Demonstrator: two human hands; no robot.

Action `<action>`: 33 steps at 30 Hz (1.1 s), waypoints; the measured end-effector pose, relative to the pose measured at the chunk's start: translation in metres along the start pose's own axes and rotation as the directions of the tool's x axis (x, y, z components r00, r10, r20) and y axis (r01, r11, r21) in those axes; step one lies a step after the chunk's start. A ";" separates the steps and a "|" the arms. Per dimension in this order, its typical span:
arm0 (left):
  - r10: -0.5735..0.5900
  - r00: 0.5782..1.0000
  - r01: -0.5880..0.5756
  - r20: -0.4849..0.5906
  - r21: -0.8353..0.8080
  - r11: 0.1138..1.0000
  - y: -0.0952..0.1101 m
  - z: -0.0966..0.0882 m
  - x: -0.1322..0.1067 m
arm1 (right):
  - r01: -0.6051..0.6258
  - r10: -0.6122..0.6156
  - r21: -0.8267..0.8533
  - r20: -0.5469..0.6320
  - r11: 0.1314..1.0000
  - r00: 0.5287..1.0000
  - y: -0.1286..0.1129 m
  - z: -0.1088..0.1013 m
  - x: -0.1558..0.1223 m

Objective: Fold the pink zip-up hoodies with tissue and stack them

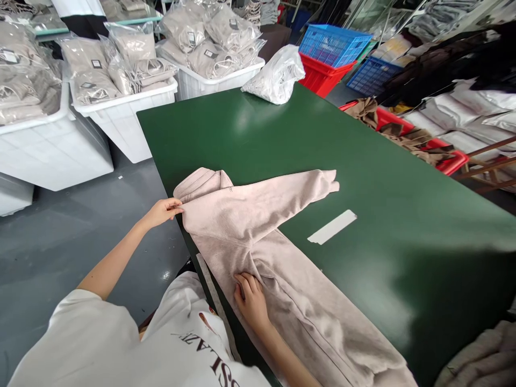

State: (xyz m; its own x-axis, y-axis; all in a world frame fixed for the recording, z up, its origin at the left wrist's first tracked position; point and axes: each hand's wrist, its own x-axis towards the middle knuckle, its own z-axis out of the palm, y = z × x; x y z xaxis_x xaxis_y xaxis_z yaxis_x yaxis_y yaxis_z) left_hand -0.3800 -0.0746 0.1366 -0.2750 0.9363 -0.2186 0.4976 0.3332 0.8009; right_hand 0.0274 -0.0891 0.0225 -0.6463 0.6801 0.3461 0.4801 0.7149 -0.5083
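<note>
The single head camera looks forward and steeply down from close above the near left corner of the green table, tilted rightward.

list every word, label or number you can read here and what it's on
"SLAZE": partial dark print on the person's white t-shirt, seen upside down and cut off by the frame edge.
Small embroidered mark on the beige hoodie: too small to read.
Dark tags inside the bagged garments in the white bins: too blurred to read.
</note>
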 end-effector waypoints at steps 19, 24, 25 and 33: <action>-0.568 0.804 0.489 -0.174 -0.351 0.799 -0.036 0.002 0.019 | -0.059 0.013 0.069 0.530 0.996 0.848 -0.026 -0.055 0.094; -0.592 0.797 0.600 0.117 -0.258 0.757 -0.030 -0.010 0.028 | -0.062 0.045 0.041 0.333 0.997 0.942 0.021 -0.054 0.217; -0.570 0.804 0.594 0.171 -0.250 0.764 -0.029 -0.012 0.029 | -0.080 0.080 -0.012 0.283 0.997 0.956 0.038 -0.050 0.236; -0.485 0.875 0.464 -0.001 -0.287 0.838 -0.026 -0.016 0.040 | -0.865 0.829 -0.050 -0.264 0.499 0.494 0.210 -0.085 0.278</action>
State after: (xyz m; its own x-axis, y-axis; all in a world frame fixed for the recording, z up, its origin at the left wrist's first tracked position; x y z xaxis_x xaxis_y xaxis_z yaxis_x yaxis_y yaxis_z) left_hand -0.4168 -0.0474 0.1155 -0.4827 0.6573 -0.5788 0.0537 0.6818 0.7296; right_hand -0.0013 0.2639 0.0787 0.2352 0.9710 -0.0427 0.8282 -0.2232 -0.5140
